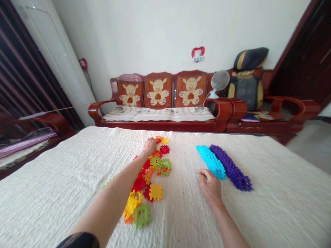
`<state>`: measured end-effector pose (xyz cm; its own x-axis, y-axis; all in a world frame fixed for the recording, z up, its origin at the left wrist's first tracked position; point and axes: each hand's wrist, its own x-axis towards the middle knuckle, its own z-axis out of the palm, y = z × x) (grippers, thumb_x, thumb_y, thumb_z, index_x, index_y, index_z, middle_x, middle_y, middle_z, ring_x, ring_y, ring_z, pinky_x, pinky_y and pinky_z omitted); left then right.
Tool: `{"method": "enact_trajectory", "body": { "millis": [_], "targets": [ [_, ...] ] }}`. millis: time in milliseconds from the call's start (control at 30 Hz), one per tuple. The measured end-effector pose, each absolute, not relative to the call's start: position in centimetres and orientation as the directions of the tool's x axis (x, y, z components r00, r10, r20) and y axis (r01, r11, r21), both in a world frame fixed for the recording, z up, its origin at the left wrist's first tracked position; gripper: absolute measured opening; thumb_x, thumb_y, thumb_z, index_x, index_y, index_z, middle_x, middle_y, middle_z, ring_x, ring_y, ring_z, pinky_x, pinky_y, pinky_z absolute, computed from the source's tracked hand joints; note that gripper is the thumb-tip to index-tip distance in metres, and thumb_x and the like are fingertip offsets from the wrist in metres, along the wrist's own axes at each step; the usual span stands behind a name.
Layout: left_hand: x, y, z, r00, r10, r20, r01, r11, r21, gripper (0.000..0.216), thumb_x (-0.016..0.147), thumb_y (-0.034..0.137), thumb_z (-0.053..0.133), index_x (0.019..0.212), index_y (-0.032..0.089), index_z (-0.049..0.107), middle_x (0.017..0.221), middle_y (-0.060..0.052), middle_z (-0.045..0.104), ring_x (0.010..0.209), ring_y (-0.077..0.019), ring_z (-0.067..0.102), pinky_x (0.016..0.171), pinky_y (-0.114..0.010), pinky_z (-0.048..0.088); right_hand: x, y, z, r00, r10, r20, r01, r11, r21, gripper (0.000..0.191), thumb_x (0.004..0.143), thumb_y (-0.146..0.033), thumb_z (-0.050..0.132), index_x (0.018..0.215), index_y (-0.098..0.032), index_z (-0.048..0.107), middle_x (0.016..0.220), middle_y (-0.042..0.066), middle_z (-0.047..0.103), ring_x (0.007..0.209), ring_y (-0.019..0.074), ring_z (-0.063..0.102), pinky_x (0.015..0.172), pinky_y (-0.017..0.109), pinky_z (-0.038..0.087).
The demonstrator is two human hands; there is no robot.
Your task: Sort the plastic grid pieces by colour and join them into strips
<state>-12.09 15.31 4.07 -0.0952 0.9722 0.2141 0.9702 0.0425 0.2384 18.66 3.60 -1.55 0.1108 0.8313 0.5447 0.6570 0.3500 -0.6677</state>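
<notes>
My left hand reaches to the far end of a loose pile of plastic interlocking pieces. Its fingers are curled down beside an orange-red and yellow piece; what lies under the fingertips is hidden. Below the hand, the pile holds red pieces, green pieces, a yellow square piece and a green window-like piece. My left forearm covers part of it. My right hand rests closed on the cloth, with nothing visible in it, near a row of light blue pieces. Alongside lies a purple row.
A white quilted cloth covers the table. Behind it stands a wooden sofa with bear-patterned cushions and a small fan. A massage seat pad leans on the chair at right.
</notes>
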Motion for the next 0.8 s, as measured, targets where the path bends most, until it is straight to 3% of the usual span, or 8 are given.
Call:
{"method": "enact_trajectory", "body": {
  "millis": [300, 533, 633, 800],
  "targets": [
    [-11.9, 14.1, 6.1, -0.054, 0.967, 0.249, 0.973, -0.006, 0.232, 0.031, 0.087, 0.022, 0.043, 0.107, 0.018, 0.068, 0.106, -0.01, 0.066, 0.1, -0.021, 0.059, 0.088, -0.029, 0.046, 18.7, 3.8, -1.9, 0.095, 0.842, 0.531, 0.665, 0.343, -0.663, 0.026, 0.076, -0.027, 0.041, 0.076, -0.02, 0.066, 0.082, 0.006, 0.07, 0.08, 0.0205, 0.064, 0.075, 0.031, 0.046],
    [-10.2, 14.3, 7.0, 0.025, 0.988, 0.153, 0.955, -0.068, 0.287, 0.035, 0.086, 0.03, 0.045, 0.111, 0.018, 0.067, 0.087, -0.001, 0.072, 0.077, -0.0152, 0.064, 0.069, -0.023, 0.048, 18.7, 3.8, -2.0, 0.091, 0.834, 0.543, 0.66, 0.358, -0.66, 0.025, 0.075, -0.026, 0.042, 0.075, -0.02, 0.066, 0.08, 0.005, 0.07, 0.079, 0.0199, 0.063, 0.076, 0.031, 0.046],
    [-9.8, 14.1, 6.5, 0.082, 0.989, 0.122, 0.961, -0.111, 0.255, 0.044, 0.079, 0.036, 0.057, 0.12, 0.02, 0.061, 0.1, -0.004, 0.071, 0.088, -0.0182, 0.064, 0.078, -0.025, 0.049, 18.7, 3.7, -2.0, 0.085, 0.838, 0.538, 0.66, 0.357, -0.661, 0.025, 0.076, -0.026, 0.042, 0.075, -0.02, 0.065, 0.08, 0.005, 0.07, 0.079, 0.0201, 0.063, 0.076, 0.032, 0.046],
    [-9.1, 13.7, 5.4, 0.189, 0.978, 0.088, 0.967, -0.201, 0.16, 0.05, 0.068, 0.03, 0.067, 0.118, 0.026, 0.062, 0.112, -0.005, 0.066, 0.108, -0.0244, 0.057, 0.095, -0.031, 0.043, 18.7, 3.7, -2.0, 0.09, 0.844, 0.529, 0.667, 0.344, -0.661, 0.025, 0.077, -0.025, 0.041, 0.076, -0.02, 0.065, 0.082, 0.006, 0.07, 0.081, 0.0204, 0.063, 0.077, 0.032, 0.045]
  ]
}}
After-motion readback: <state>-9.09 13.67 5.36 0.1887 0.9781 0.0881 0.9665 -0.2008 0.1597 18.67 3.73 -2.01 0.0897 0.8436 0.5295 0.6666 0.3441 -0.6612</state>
